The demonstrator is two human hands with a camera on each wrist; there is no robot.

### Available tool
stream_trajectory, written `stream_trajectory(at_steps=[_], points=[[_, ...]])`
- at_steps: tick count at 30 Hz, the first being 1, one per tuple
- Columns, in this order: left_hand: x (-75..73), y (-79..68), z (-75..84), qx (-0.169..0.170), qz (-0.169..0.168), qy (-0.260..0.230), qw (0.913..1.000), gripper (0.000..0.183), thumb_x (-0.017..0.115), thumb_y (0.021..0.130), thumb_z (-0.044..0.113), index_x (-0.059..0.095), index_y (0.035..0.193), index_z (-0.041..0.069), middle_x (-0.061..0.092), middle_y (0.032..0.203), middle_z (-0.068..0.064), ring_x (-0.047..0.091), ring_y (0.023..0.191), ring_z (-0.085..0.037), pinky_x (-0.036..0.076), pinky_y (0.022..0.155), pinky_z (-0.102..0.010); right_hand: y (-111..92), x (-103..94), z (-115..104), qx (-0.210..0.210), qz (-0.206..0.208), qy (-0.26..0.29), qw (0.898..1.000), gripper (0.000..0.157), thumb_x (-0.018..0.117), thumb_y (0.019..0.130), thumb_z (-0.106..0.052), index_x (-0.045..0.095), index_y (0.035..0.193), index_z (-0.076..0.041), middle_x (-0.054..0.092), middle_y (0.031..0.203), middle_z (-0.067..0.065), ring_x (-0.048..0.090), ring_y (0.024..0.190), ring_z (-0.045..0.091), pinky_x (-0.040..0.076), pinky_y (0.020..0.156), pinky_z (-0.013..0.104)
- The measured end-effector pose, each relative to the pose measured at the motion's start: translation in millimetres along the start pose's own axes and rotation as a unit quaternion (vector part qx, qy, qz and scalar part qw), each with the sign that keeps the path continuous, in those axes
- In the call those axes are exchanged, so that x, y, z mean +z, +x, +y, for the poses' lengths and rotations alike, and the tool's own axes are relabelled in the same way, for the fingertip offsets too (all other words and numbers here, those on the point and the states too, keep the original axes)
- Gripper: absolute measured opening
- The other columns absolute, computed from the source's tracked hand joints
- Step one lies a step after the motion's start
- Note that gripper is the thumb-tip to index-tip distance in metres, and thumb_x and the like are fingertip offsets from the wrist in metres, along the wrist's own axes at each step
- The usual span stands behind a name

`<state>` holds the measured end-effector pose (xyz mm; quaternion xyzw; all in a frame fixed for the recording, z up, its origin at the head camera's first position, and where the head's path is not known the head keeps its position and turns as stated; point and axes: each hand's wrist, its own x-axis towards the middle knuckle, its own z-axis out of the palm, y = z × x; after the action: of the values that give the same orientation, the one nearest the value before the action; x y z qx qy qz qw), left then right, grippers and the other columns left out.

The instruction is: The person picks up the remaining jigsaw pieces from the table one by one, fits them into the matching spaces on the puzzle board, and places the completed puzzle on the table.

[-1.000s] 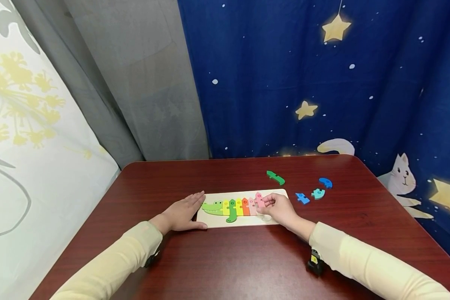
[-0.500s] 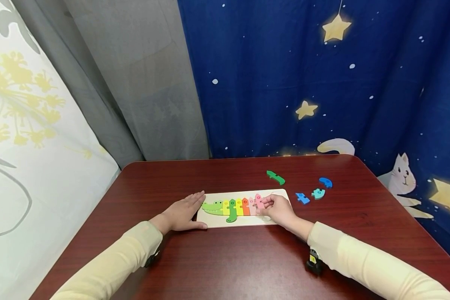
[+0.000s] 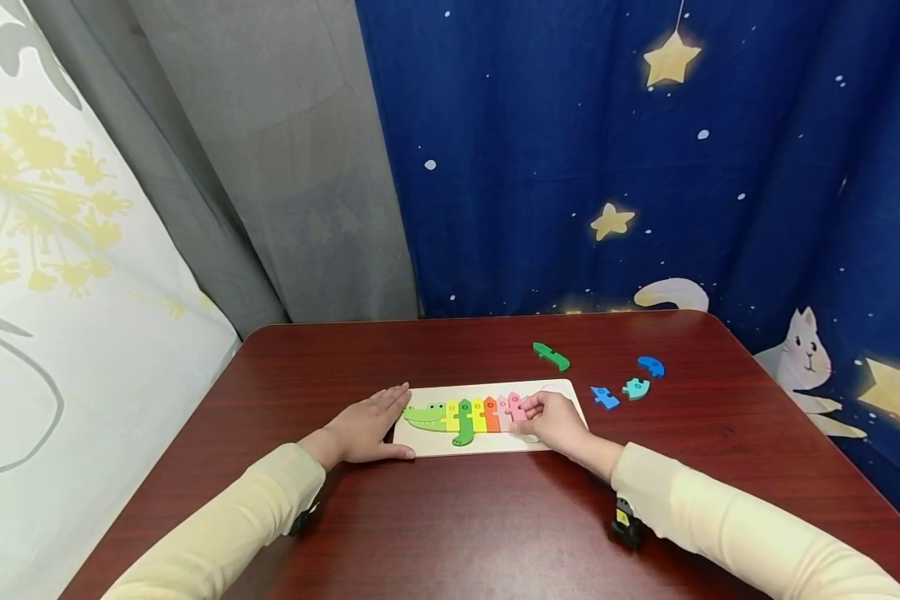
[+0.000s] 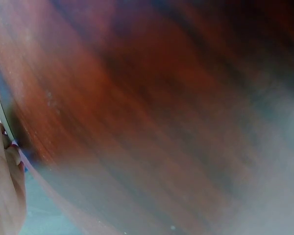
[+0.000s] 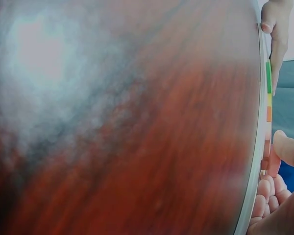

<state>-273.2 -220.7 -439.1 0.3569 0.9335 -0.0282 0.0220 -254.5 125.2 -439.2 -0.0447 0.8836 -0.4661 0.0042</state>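
A pale wooden puzzle board (image 3: 487,445) lies on the table, bearing a crocodile made of coloured pieces. The green head (image 3: 424,418) is at the left end, followed by yellow, green, orange and light pink body pieces. My left hand (image 3: 367,427) rests with straight fingers at the board's left edge. Between thumb and fingers my right hand (image 3: 558,423) pinches a pink puzzle piece (image 3: 517,406) at the right end of the row. In the right wrist view this pink piece (image 5: 274,161) stands proud of its neighbours. The right hand covers part of the board's right side.
Beyond the board lies a loose green puzzle piece (image 3: 551,356). To its right are a blue piece (image 3: 605,397), a teal piece (image 3: 636,387) and a curved blue piece (image 3: 651,366). Curtains hang behind the dark red table (image 3: 450,525).
My right hand has shifted slightly left and nearer with the pink puzzle piece, which now sits closer to the light pink one. The left hand has stayed still.
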Motion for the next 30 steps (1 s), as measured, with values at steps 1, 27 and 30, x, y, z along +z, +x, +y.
stream_trajectory(at_steps=[1, 27, 30], points=[[-0.2, 0.0, 0.2, -0.001, -0.002, 0.002, 1.0, 0.109, 0.033, 0.084, 0.082, 0.02, 0.154, -0.001, 0.018, 0.159, -0.017, 0.017, 0.145, -0.024, 0.02, 0.115, -0.039, -0.1, 0.0, -0.1, -0.001, 0.0, -0.001, 1.0, 0.027, 0.086, 0.07, -0.008, 0.066, 0.086, 0.0, 0.061, 0.075, 0.003, 0.055, 0.07, 0.014, 0.047, 0.064, 0.026], [-2.7, -2.5, 3.8, -0.014, -0.009, -0.003, 0.9999, 0.109, 0.033, 0.083, 0.083, 0.02, 0.154, 0.0, 0.017, 0.159, -0.015, 0.018, 0.145, -0.025, 0.021, 0.115, -0.041, -0.7, -1.3, -0.4, -0.011, -0.009, -0.025, 1.0, 0.031, 0.09, 0.068, -0.014, 0.066, 0.082, -0.002, 0.059, 0.074, 0.002, 0.053, 0.069, 0.015, 0.046, 0.064, 0.028], [-3.1, -2.7, 4.6, -0.014, -0.008, -0.005, 0.9998, 0.109, 0.033, 0.083, 0.083, 0.02, 0.154, 0.001, 0.017, 0.16, -0.015, 0.018, 0.145, -0.025, 0.022, 0.115, -0.041, -0.5, -1.5, 1.1, -0.009, -0.009, -0.024, 1.0, 0.03, 0.09, 0.068, -0.013, 0.066, 0.082, -0.002, 0.059, 0.074, 0.002, 0.053, 0.069, 0.015, 0.046, 0.064, 0.028]])
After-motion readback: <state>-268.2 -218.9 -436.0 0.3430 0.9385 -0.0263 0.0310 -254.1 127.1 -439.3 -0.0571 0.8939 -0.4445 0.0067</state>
